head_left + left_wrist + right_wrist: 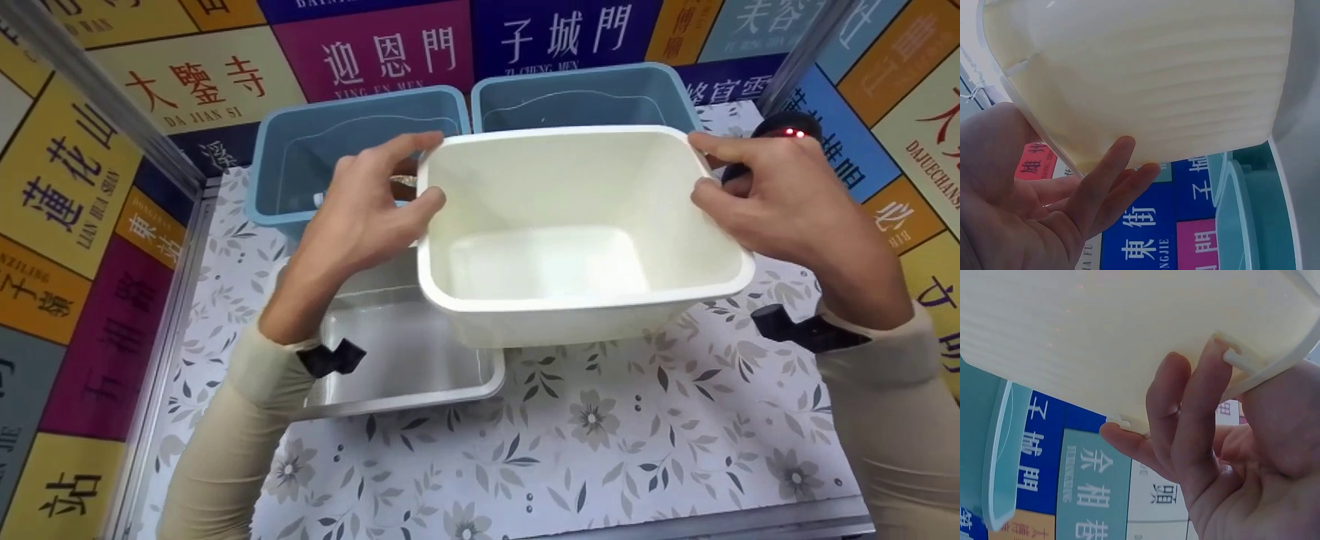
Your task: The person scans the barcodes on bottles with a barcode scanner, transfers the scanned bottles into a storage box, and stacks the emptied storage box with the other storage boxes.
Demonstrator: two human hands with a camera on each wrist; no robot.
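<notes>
A cream-white plastic bin hangs tilted above the table, its open top facing the head camera and nothing inside. My left hand grips its left rim, thumb over the edge. In the left wrist view, the fingers lie against the outer wall. On the opposite side my right hand holds the rim, with the thumb at the edge. The right wrist view shows its fingers bent against the outside, beside small moulded tabs below the rim.
Two blue bins stand side by side at the back, partly hidden by the white bin and left hand. A whitish shallow tray sits under it at the left. Printed panels and metal rails enclose the flower-patterned table covering. A dark object with red lights stands behind my right hand.
</notes>
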